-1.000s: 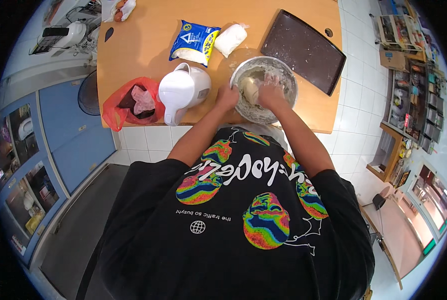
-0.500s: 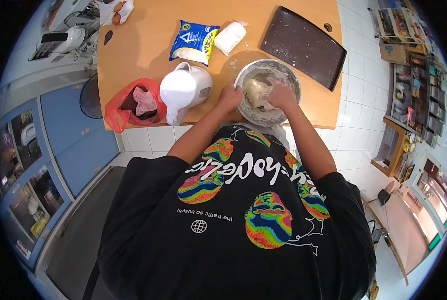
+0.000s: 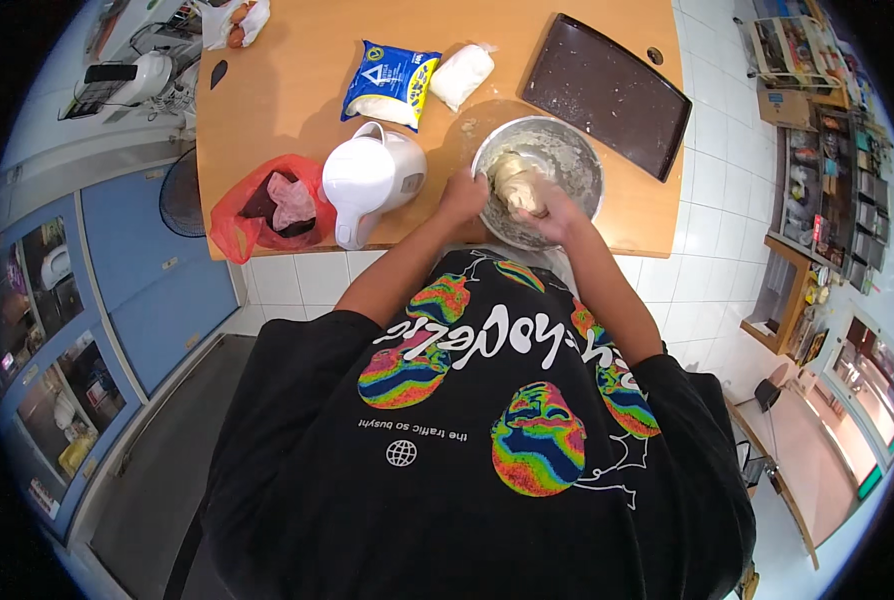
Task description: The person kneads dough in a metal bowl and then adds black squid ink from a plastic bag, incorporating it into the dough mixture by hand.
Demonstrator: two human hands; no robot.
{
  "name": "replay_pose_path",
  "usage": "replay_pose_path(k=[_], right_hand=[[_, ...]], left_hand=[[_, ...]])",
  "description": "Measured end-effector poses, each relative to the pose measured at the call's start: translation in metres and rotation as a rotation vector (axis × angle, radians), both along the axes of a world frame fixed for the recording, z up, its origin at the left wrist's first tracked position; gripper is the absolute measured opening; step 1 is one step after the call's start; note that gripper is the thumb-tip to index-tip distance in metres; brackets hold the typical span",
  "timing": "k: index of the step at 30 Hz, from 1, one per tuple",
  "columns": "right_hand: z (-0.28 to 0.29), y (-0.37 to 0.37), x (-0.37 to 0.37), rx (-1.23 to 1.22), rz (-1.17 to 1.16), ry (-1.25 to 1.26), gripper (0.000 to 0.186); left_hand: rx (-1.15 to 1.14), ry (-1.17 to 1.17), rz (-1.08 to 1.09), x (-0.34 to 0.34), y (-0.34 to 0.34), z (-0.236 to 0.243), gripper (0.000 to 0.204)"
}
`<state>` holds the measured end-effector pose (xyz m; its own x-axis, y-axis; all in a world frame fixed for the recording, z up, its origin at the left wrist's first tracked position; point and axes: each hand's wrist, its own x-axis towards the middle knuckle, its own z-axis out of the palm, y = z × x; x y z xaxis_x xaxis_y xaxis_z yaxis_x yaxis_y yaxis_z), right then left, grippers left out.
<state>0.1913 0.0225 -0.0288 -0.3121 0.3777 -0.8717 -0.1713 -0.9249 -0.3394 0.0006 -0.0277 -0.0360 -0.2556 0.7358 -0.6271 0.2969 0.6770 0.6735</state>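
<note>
1. The left hand (image 3: 462, 197) clasped the near-left rim of the metal bowl (image 3: 589, 165), probably to steady it.
2. The right hand (image 3: 559, 210), blurred, seemed closed on the dough (image 3: 515, 180), which lay inside the bowl, just left of that hand; the wall likely kept it contained.
3. Left of the left hand stood a white kettle (image 3: 359, 170), probably limiting sideways room, then a red bag (image 3: 239, 212).
4. Beyond the right hand, a dark tray (image 3: 607, 95) rested on the counter (image 3: 277, 100).
</note>
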Motion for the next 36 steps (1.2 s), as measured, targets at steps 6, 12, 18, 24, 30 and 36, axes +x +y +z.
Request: replay_pose_path(k=[6,12,18,24,30,36], right_hand=[[0.022,0.034,0.058,1.082,1.558,-0.915,0.049],[0.057,0.054,0.024,1.652,1.527,-0.747,0.073],[0.029,0.058,-0.004,1.555,2.176,-0.45,0.078],[0.007,0.02,-0.001,1.443,1.705,-0.719,0.076],[0.032,0.012,-0.032,0.933,0.898,-0.843,0.057],[-0.027,0.011,-0.007,0.599,0.513,-0.735,0.047]], left_hand=[[0.05,0.02,-0.009,-0.003,-0.003,-0.016,0.047],[0.07,0.037,-0.064,-0.008,0.004,-0.024,0.047],[0.143,0.006,-0.141,-0.007,0.004,-0.041,0.047],[0.174,0.015,-0.152,-0.015,-0.012,-0.061,0.041],[0.027,0.069,-0.204,-0.017,-0.013,-0.025,0.04],[0.13,0.009,-0.216,-0.015,-0.011,-0.022,0.043]])
